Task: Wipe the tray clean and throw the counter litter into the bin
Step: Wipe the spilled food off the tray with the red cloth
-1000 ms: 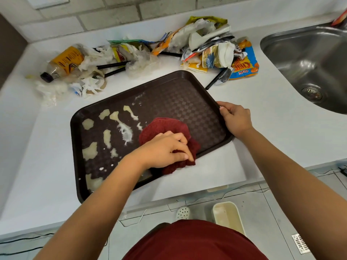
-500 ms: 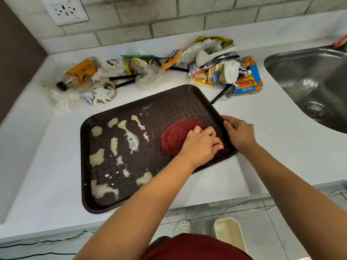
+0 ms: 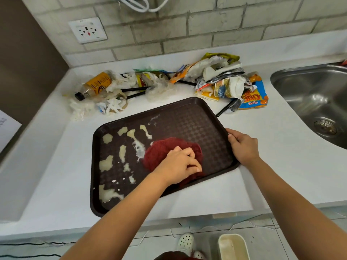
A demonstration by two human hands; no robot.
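Note:
A dark brown tray (image 3: pixel 189 117) lies on the white counter, its left half smeared with pale spills (image 3: pixel 106 163). My left hand (image 3: pixel 178 166) presses a crumpled dark red cloth (image 3: pixel 159 152) onto the tray's middle, fingers curled on it. My right hand (image 3: pixel 243 145) grips the tray's right rim. Behind the tray lies litter: a plastic bottle with a yellow label (image 3: pixel 95 85), torn wrappers and tissue (image 3: pixel 116 102), and an orange and blue snack bag (image 3: pixel 253 96).
A steel sink (image 3: pixel 315 98) is sunk into the counter at right. A wall socket (image 3: pixel 87 30) sits on the brick wall. On the floor below the counter edge stands a cream bin (image 3: pixel 233 246), beside my white shoe (image 3: pixel 185 242).
My left hand slid the red cloth right toward the tray's right rim, then back left to the tray's middle. My right hand kept its hold on the rim. The camera tilted up.

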